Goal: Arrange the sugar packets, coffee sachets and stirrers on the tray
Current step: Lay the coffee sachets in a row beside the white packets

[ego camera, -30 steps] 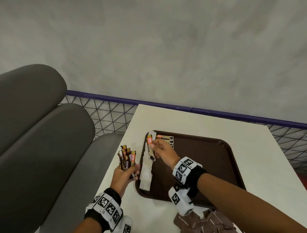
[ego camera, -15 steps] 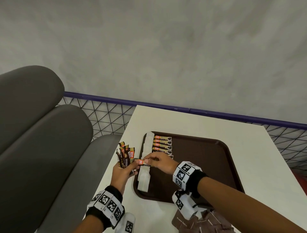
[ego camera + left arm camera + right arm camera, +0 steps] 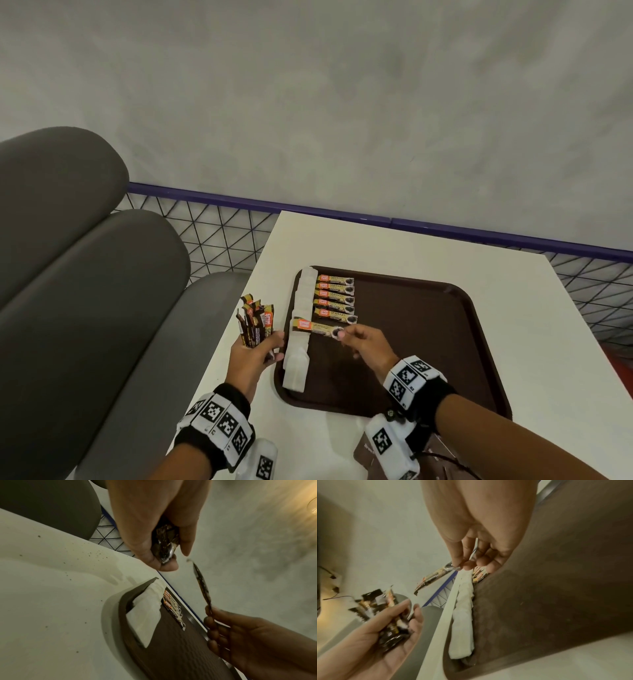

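Note:
A dark brown tray lies on the white table. A column of white sugar packets runs along the tray's left edge. Beside it lies a row of several coffee sachets. My right hand pinches one more coffee sachet by its right end, held level just below the row, above the tray. My left hand grips a fanned bunch of coffee sachets upright over the table, left of the tray. In the left wrist view the pinched sachet hangs edge-on above the tray.
A grey padded bench runs along the table's left side. A wire mesh barrier with a purple rail stands behind the table. Brown paper items lie at the table's near edge under my right wrist.
My right hand took a sachet from the bunch in my left hand and carried it right, over the tray below the row. The row has gained sachets since the earliest frame.

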